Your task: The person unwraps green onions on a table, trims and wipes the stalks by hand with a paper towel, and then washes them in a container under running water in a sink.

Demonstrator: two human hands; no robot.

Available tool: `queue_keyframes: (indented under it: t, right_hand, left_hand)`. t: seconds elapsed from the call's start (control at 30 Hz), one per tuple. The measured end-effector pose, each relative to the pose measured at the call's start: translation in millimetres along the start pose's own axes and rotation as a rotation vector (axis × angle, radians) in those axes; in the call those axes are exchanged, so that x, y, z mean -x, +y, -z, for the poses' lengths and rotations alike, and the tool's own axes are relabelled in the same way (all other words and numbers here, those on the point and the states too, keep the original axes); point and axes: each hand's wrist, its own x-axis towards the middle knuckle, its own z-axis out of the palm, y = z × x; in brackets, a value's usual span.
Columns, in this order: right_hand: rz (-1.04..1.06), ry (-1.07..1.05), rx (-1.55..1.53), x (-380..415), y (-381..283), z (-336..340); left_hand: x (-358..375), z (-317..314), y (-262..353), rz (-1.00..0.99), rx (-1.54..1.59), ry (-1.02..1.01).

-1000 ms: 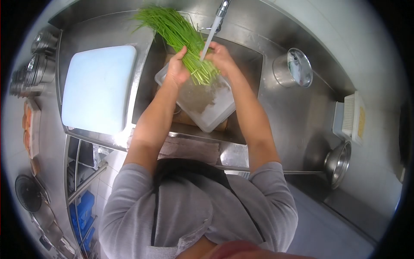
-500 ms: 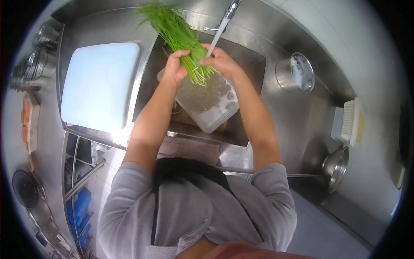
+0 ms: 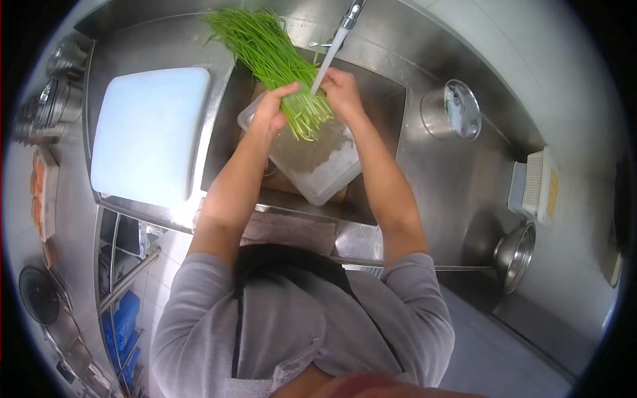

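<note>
A stainless counter [image 3: 451, 186] takes up most of the view; set into it is a deep rectangular sink [image 3: 388, 103], straight in front of the person; a pale cutting board [image 3: 151, 136] lies on the counter just beside the sink's left edge.

The bunch of green stems [image 3: 262, 53] is held slantwise above the sink, its leafy end pointing away and to the left, past the sink's back corner, its pale cut ends over the translucent tub [image 3: 318, 201]; that tub sits inside the sink, turned at an angle, with liquid and a whitish patch in it, foam or reflection, I cannot tell which.

To the right of the sink stands a metal pot [image 3: 434, 113]; the left grip [image 3: 271, 109] is closed around the stems, thumb laid across the top; the right grip [image 3: 342, 93] is at the other side of the bunch, fingers curled towards it, though the falling water partly covers them and I cannot tell whether they clasp any stems.

From the tap [image 3: 352, 14] a stream of water [image 3: 325, 63] drops onto the lower stems; the step in hand looks like rinsing; the next move seems to call for a steady left hold while the right spreads the stems beneath the flow.
</note>
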Motion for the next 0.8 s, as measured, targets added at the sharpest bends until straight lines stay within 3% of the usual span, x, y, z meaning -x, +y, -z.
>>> queue_keyframes:
  t: [0.1,0.2,0.3,0.4,0.6,0.63,0.73,0.77,0.8]
  right_hand:
    - [-0.057,-0.116,0.009,25,-44,-2]
    - [0.043,-0.175,0.205,17,-20,7]
    - [-0.144,-0.108,-0.168,14,-23,12]
    - [0.189,-0.072,0.213,15,-4,-2]
    - [-0.143,-0.163,-0.358,14,-24,15]
    - [-0.186,-0.217,-0.291,20,-37,11]
    - [0.086,-0.038,0.134,13,-4,-11]
    - [0.079,-0.086,0.142,9,2,-5]
    - [-0.019,-0.133,-0.041,10,-3,2]
  left_hand:
    - [11,-11,0,-0.021,0.017,-0.015]
    - [3,-11,-6,-0.014,0.062,0.018]
    - [8,-13,-6,0.003,0.039,0.006]
    - [4,-7,-9,0.006,-0.036,-0.013]
    - [16,-7,-5,0.008,0.051,-0.049]
    - [14,-5,-3,0.020,0.040,-0.062]
    - [15,-7,-2,0.054,0.063,-0.087]
    - [15,-11,-2,0.066,0.077,-0.094]
    - [16,-8,0,0.106,0.092,-0.163]
